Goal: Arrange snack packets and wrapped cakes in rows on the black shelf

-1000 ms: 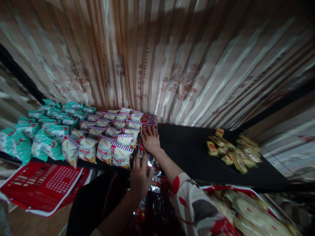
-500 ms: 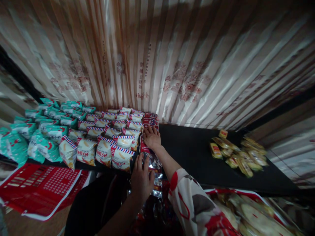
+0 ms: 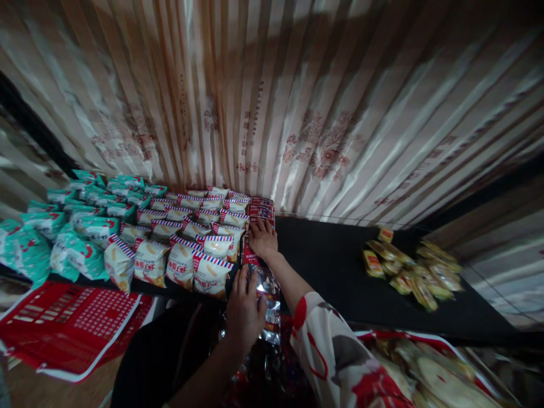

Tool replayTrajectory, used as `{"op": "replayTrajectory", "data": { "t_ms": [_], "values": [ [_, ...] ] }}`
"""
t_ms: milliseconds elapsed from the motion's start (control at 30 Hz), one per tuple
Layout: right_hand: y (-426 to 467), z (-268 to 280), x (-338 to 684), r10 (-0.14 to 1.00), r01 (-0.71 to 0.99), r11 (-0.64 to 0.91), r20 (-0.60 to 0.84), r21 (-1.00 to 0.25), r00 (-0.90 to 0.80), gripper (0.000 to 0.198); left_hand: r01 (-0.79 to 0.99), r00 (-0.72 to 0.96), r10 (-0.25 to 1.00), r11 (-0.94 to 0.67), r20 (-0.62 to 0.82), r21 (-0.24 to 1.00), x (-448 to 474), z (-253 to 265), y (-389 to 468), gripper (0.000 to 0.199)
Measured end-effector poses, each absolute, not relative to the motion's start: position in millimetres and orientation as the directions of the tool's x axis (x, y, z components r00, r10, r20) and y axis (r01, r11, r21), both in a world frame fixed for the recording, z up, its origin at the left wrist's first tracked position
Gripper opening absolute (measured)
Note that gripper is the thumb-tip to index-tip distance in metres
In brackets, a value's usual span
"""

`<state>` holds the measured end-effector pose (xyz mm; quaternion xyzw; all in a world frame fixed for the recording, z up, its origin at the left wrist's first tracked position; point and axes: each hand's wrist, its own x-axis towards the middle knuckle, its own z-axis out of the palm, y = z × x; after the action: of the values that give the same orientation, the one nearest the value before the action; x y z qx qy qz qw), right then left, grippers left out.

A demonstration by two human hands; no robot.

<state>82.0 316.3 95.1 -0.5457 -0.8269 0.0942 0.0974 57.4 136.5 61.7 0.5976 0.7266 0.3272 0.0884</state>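
Observation:
My right hand (image 3: 263, 240) lies palm down with fingers stretched out on a column of dark red snack packets (image 3: 260, 210) that runs from the back to the front edge of the black table. Nearer to me, my left hand (image 3: 245, 309) rests by the front end of this column, its fingers extended and a little apart. A shiny packet (image 3: 271, 321) at the edge shows beside its thumb. Just left of both hands stand rows of white snack bags (image 3: 212, 274) with striped tops. What lies under my palms is hidden.
Teal snack bags (image 3: 87, 259) fill the table's left end. Yellow packets (image 3: 419, 280) lie loosely on the black table (image 3: 317, 255) at right. Below stand a red basket (image 3: 63, 328) at left and a filled basket (image 3: 429, 335) at right. A pleated curtain (image 3: 272, 102) hangs behind.

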Motion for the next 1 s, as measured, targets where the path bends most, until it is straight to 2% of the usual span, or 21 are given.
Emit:
{"op": "replayTrajectory", "data": {
  "t_ms": [267,400,533,633,767,867,933,1000],
  "values": [
    [314,101,83,0.917,0.869,0.399,0.111,-0.292,-0.384,0.044,0.814,-0.274,0.916,0.057,0.294,0.579,56,57,136,0.052],
    [312,101,86,0.900,0.846,0.432,0.204,-0.312,-0.384,0.043,0.831,-0.259,0.910,0.040,0.323,0.554,56,56,137,0.053],
    [301,101,98,0.862,0.769,0.475,0.401,-0.427,-0.310,0.038,0.856,-0.234,0.891,-0.002,0.390,0.518,55,59,135,0.054],
    [276,104,117,0.811,0.642,0.545,0.533,-0.538,-0.242,0.035,0.868,-0.209,0.852,-0.066,0.480,0.493,55,67,123,0.045],
    [208,103,155,0.802,0.470,0.564,0.585,-0.679,-0.119,0.030,0.818,-0.056,0.827,-0.283,0.560,0.500,50,65,82,0.033],
    [143,86,182,0.865,0.415,0.486,0.490,-0.769,-0.105,0.025,0.775,0.132,0.890,-0.367,0.436,0.515,39,42,42,0.028],
    [104,66,194,0.903,0.418,0.427,0.359,-0.802,-0.234,0.023,0.801,0.210,0.952,-0.299,0.223,0.519,29,23,20,0.027],
    [72,41,198,0.898,0.461,0.333,0.128,-0.823,-0.420,0.029,0.855,0.230,0.973,-0.203,0.001,0.476,19,7,4,0.031]
  ]
}}
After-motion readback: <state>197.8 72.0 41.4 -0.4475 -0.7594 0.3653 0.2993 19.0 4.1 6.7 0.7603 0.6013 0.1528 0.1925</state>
